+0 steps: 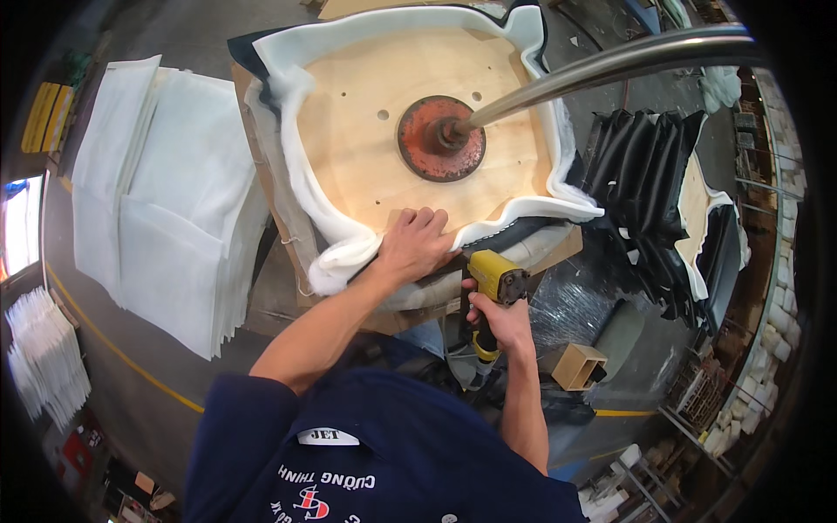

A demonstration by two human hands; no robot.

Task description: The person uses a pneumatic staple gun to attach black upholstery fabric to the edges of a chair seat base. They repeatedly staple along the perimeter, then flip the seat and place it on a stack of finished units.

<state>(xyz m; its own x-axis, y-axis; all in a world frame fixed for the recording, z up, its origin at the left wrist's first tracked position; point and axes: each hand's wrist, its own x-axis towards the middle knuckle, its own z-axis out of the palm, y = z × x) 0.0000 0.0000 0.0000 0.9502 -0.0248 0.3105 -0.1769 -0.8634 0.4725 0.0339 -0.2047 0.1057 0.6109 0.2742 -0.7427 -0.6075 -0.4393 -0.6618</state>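
Head view looked down on a round wooden seat base point(366, 157) lying face up on a table point(261, 218), with white padding point(301, 187) and dark cover fabric point(514, 234) folded up around its rim. A rusty red metal disc point(427, 161) sat at the middle of the wood, and a curved steel tube point(610, 63) rose from it toward the upper right.

The left hand point(417, 244) lay at the near edge of the wood, fingers curled and pressing the padding and fabric down onto the board. The right hand point(499, 321) was closed around the grip of a yellow staple gun point(495, 277), held just below the near rim of the seat base, right beside the left hand. Whether the nose of the gun touched the fabric could not be told.

To the left of the seat base, a stack of white padding sheets point(166, 192) lay spread out. To the right, a finished black pleated cushion point(645, 166) rested tilted on another piece. A small open cardboard box point(577, 364) stood on the floor point(131, 383) near the right forearm, and a yellow line point(113, 344) ran across the floor on the left.
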